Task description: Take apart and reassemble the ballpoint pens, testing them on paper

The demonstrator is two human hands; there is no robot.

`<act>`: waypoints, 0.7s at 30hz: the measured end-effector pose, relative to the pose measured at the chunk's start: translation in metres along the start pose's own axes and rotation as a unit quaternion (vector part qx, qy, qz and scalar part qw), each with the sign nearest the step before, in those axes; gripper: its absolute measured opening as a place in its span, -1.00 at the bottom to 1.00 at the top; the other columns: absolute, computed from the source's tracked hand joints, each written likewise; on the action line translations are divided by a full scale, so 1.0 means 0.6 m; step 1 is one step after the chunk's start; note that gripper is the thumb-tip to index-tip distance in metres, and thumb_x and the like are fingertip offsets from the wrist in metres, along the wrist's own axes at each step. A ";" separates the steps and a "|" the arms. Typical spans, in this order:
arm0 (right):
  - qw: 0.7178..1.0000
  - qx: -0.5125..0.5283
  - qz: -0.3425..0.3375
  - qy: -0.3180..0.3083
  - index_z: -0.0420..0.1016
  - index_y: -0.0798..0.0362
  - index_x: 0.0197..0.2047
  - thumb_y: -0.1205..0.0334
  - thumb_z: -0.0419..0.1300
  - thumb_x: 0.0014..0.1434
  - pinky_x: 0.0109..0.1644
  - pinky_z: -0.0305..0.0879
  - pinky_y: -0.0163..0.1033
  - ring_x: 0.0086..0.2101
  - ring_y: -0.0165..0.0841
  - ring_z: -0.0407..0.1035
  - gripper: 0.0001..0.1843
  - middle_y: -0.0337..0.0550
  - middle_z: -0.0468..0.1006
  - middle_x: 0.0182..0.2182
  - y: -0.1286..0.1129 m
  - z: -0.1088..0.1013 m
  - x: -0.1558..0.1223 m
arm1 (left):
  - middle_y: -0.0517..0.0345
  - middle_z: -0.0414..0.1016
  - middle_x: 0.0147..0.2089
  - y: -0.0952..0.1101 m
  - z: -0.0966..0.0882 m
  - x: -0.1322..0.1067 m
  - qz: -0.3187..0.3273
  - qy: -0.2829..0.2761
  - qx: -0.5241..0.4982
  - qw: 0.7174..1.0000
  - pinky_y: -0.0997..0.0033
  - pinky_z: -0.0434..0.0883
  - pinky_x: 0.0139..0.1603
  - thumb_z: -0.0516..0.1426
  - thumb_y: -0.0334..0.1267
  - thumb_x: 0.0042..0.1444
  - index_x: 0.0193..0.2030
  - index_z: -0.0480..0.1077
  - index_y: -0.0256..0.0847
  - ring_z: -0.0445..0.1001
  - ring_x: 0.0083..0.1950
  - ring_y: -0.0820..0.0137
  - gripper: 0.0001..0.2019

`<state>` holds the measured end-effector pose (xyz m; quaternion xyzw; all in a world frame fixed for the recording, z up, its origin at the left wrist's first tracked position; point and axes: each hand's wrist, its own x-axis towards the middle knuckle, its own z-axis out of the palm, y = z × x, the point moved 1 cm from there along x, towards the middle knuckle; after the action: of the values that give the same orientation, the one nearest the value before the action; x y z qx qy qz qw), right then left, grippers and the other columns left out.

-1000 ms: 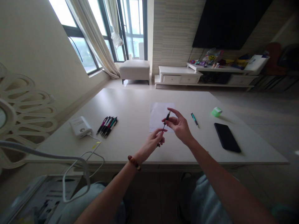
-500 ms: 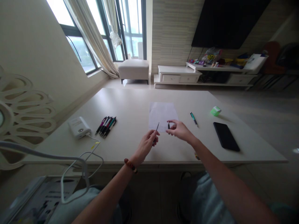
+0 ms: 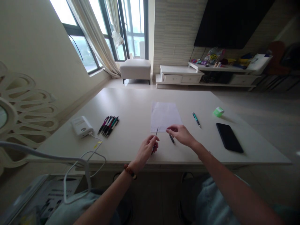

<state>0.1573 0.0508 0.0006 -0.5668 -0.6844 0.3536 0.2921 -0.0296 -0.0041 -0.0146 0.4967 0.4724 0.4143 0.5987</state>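
My left hand [image 3: 150,145] is closed round a disassembled pen [image 3: 152,151]. Its thin refill [image 3: 157,131] sticks up bare past my thumb, and the dark barrel shows below my fingers. To the right, my right hand [image 3: 180,133] has its thumb and forefinger pinched together near the refill's tip; whatever they hold is too small to make out. Just under that hand is a black pen grip section [image 3: 172,139], which appears to lie on the table. Beneath and beyond both hands lies a white sheet of paper [image 3: 165,112] with a printed strip along its near edge.
On the white table [image 3: 131,109], several pens [image 3: 108,125] lie grouped at left, beside a white power bank [image 3: 82,126] with a cable [image 3: 95,151]. At right are a teal pen [image 3: 196,119], a green-and-white box [image 3: 218,112] and a black phone [image 3: 229,137].
My right hand has let go of the black grip section, now below the hand, and its fingers have closed to a pinch. My left hand has lowered slightly, still holding the pen.
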 end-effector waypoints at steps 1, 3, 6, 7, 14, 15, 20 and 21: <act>0.998 0.065 -0.008 -0.022 0.56 0.13 -0.27 0.00 0.20 0.04 -0.43 0.28 -0.32 -0.49 -0.39 0.38 -0.65 -0.11 0.55 -0.47 -0.009 0.006 -0.001 | 0.33 0.22 -0.57 0.000 0.003 -0.001 0.001 -0.009 -0.001 1.000 0.55 0.09 -0.56 0.03 0.07 0.08 -0.33 0.28 -0.21 0.17 -0.59 0.57 -0.66; 0.986 0.160 -0.011 -0.054 0.56 0.15 -0.29 -0.04 0.24 0.00 -0.56 0.20 -0.36 -0.55 -0.43 0.33 -0.61 -0.12 0.53 -0.50 -0.025 0.020 -0.004 | 0.32 0.23 -0.57 -0.001 0.009 -0.002 0.002 -0.025 -0.004 1.000 0.55 0.10 -0.55 0.03 0.06 0.08 -0.33 0.28 -0.21 0.18 -0.58 0.57 -0.67; 0.976 0.211 -0.010 -0.059 0.55 0.17 -0.37 -0.03 0.30 -0.08 -0.59 0.17 -0.38 -0.58 -0.47 0.29 -0.62 -0.15 0.51 -0.54 -0.042 0.034 -0.004 | 0.31 0.24 -0.55 -0.006 0.015 -0.001 0.000 -0.037 -0.010 0.999 0.55 0.12 -0.54 0.03 0.07 0.08 -0.33 0.27 -0.21 0.18 -0.57 0.57 -0.66; 0.974 0.221 -0.010 -0.050 0.54 0.17 -0.39 -0.02 0.31 -0.10 -0.59 0.16 -0.38 -0.59 -0.47 0.28 -0.62 -0.16 0.50 -0.56 -0.044 0.035 -0.002 | 0.31 0.24 -0.55 -0.008 0.016 0.000 -0.001 -0.039 -0.010 0.999 0.55 0.12 -0.54 0.03 0.07 0.09 -0.33 0.27 -0.21 0.18 -0.57 0.57 -0.66; 0.978 0.201 0.024 0.055 0.47 0.15 -0.41 0.07 0.21 0.03 -0.57 0.19 -0.40 -0.55 -0.46 0.34 -0.73 -0.12 0.53 -0.49 -0.023 -0.003 0.032 | 0.30 0.26 -0.56 -0.015 0.014 -0.002 -0.008 -0.034 0.010 0.999 0.57 0.09 -0.57 0.03 0.06 0.08 -0.34 0.27 -0.22 0.18 -0.59 0.58 -0.67; 0.987 0.153 0.037 0.040 0.47 0.15 -0.42 0.12 0.20 0.04 -0.56 0.20 -0.39 -0.55 -0.45 0.36 -0.77 -0.11 0.55 -0.48 -0.016 -0.007 0.034 | 0.31 0.25 -0.56 -0.014 0.013 -0.003 -0.011 -0.029 0.010 0.999 0.57 0.09 -0.58 0.03 0.06 0.08 -0.34 0.27 -0.21 0.17 -0.60 0.58 -0.67; 0.989 -0.135 0.057 -0.029 0.57 0.12 -0.47 0.21 0.25 -0.02 -0.36 0.29 -0.34 -0.46 -0.34 0.45 -0.85 -0.09 0.58 -0.52 0.021 -0.003 0.031 | 0.31 0.25 -0.56 -0.014 0.010 -0.002 -0.022 -0.012 0.006 1.000 0.58 0.10 -0.60 0.03 0.08 0.06 -0.32 0.27 -0.20 0.20 -0.59 0.56 -0.66; 0.985 -0.162 0.056 -0.032 0.58 0.12 -0.47 0.20 0.26 -0.03 -0.32 0.29 -0.33 -0.41 -0.31 0.46 -0.85 -0.08 0.59 -0.50 0.025 -0.002 0.029 | 0.31 0.26 -0.56 -0.014 0.009 -0.001 -0.024 -0.013 0.006 1.000 0.58 0.10 -0.60 0.03 0.08 0.06 -0.32 0.27 -0.20 0.20 -0.59 0.56 -0.66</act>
<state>0.1635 0.0698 -0.0109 -0.6326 -0.7088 0.2713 0.1542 -0.0241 -0.0075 -0.0226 0.4944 0.4788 0.3900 0.6117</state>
